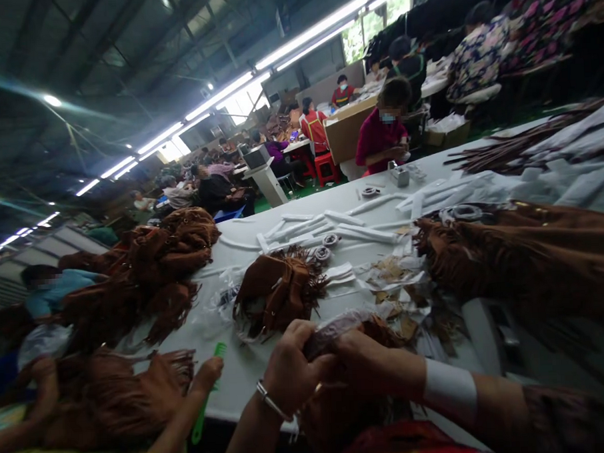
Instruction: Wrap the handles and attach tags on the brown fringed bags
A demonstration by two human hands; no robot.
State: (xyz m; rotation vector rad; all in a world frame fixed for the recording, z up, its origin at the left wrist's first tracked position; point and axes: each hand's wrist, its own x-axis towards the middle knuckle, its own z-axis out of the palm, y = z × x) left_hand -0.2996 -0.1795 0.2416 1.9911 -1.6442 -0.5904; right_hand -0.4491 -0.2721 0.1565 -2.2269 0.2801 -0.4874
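Observation:
At the near table edge, my left hand, with a bracelet at the wrist, is closed on a strip wrapped in clear plastic. My right hand, with a white band on the forearm, is closed on the same wrapped strip, close to the left. It appears to be the strap of a brown bag hanging below my hands; my fingers hide where they join. Just beyond lies another brown fringed bag with metal fittings.
At left, a co-worker's hand holds a green comb beside a brown fringed bag. Brown bags are piled behind. White strips, tape rolls and scraps lie across the white table. More brown fringed material lies right.

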